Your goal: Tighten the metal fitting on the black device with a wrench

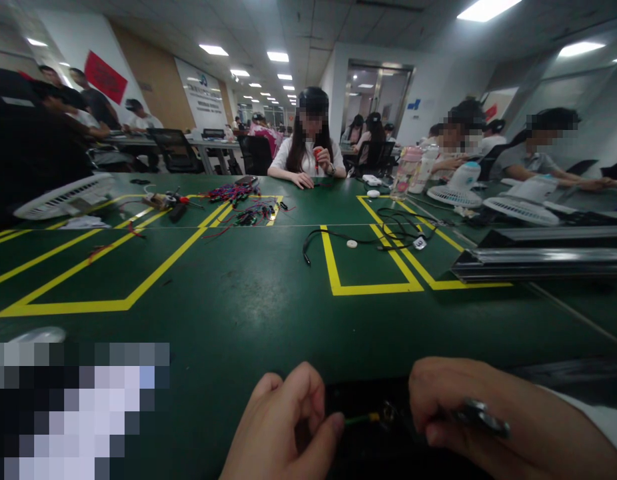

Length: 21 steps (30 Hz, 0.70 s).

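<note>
At bench's near edge: left hand (283,427) pinching green wire (357,419); right hand (488,417) closed around a metal tool (476,415).

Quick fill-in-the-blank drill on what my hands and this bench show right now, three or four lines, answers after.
1. The left hand pinches a thin ____ wire by its end.
2. The right hand grips a small ____ tool.
3. The table is green, marked with ____ tape lines.
4. A black cable lies beside a small white ____.

Missing words: green; metal; yellow; disc
</note>
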{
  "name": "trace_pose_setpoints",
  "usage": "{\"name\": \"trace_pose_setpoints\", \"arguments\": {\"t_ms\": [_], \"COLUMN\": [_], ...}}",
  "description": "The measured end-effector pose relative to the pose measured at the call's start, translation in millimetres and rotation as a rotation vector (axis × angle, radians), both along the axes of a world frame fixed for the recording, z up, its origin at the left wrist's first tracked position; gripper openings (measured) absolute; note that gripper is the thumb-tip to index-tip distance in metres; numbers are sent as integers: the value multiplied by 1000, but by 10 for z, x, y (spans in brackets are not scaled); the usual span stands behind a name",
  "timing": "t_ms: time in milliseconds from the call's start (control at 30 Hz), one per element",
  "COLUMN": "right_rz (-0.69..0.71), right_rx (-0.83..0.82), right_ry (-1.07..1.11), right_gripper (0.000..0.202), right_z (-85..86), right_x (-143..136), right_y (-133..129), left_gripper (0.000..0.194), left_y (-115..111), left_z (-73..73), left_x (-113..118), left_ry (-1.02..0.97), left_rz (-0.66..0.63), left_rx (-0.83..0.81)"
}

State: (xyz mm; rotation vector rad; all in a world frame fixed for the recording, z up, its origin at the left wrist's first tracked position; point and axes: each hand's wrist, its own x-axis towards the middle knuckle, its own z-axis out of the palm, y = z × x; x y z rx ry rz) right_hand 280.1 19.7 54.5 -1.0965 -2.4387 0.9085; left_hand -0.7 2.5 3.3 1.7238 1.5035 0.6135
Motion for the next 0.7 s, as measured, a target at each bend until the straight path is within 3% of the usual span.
{"name": "trace_pose_setpoints", "arguments": {"t_ms": [300,700], "right_rz": [97,-67], "right_rx": [-24,-7], "right_ry": [-4,29], "right_gripper": [20,23], "right_z": [75,-23], "right_x": [-6,18], "right_y": [108,-28], "left_gripper": [19,19], "left_y": [12,7], "left_z": [0,0], "left_x": [5,-3], "left_ry": [-8,-5], "left_rz": [-13,-15], "left_rx": [-9,-3]}}
